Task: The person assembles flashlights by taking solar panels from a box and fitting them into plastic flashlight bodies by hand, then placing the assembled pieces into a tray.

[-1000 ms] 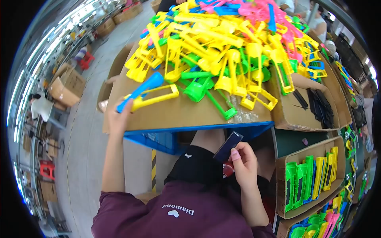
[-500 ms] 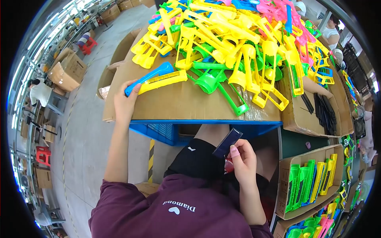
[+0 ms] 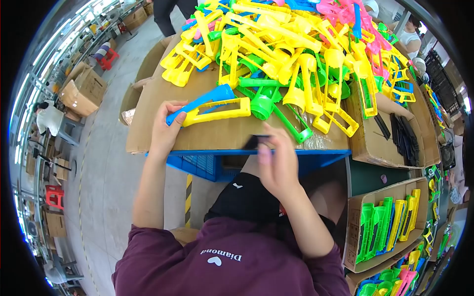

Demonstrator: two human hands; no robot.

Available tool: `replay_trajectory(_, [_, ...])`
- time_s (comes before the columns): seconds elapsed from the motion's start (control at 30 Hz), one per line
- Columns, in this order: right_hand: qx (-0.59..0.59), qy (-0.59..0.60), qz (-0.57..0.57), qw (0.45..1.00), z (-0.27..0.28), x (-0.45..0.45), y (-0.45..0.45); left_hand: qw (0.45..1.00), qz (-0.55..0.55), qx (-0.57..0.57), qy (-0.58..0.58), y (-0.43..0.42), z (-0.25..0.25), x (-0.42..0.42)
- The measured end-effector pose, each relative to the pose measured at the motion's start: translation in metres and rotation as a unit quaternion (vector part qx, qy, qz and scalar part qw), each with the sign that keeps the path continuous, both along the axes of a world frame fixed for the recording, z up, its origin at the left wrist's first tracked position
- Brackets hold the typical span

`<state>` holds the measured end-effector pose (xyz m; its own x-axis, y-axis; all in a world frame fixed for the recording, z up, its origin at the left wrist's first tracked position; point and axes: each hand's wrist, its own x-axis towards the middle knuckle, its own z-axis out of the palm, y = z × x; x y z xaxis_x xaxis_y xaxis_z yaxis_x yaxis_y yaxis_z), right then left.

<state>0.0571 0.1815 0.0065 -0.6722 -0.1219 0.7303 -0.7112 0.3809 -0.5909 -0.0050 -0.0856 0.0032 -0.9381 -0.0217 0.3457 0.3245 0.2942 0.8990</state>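
Over the left part of the cardboard surface [image 3: 148, 118], my left hand [image 3: 168, 127] is closed on the near ends of a blue plastic piece [image 3: 205, 100] and a yellow frame piece [image 3: 217, 112], which lie side by side. My right hand [image 3: 277, 160], blurred by motion, pinches a dark flat strip [image 3: 256, 142] just in front of the surface's near edge. The strip and the yellow frame are apart. Beyond both hands rises a large heap of yellow pieces [image 3: 269, 42], with a green piece [image 3: 263, 102] at its near side.
Right of the heap, an open carton [image 3: 360, 145] holds black strips [image 3: 405, 140]. Below it, another carton [image 3: 351, 246] contains upright green, blue and yellow pieces. A blue crate [image 3: 195, 165] is under the surface. A person's legs [image 3: 170, 15] show beyond the heap's left side.
My left hand has moved right with the blue and yellow pieces. My right hand has risen up and left with the dark strip. A person's legs have appeared at the top.
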Motion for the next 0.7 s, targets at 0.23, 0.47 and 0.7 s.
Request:
replay_trajectory(0.23, [0.109,0.074,-0.052,0.99,0.002,-0.08,-0.073,0.994,0.037,0.093,0.051,0.0,-0.009,-0.001])
replay_trajectory(0.47, [0.129,0.077,-0.095,0.984,0.018,-0.067,-0.093,0.985,0.141,0.089,0.044,0.003,-0.016,-0.009])
replay_trajectory(0.7, [0.176,0.058,-0.141,0.973,0.033,-0.063,-0.096,0.995,0.101,-0.027,0.008,-0.003,-0.014,-0.013])
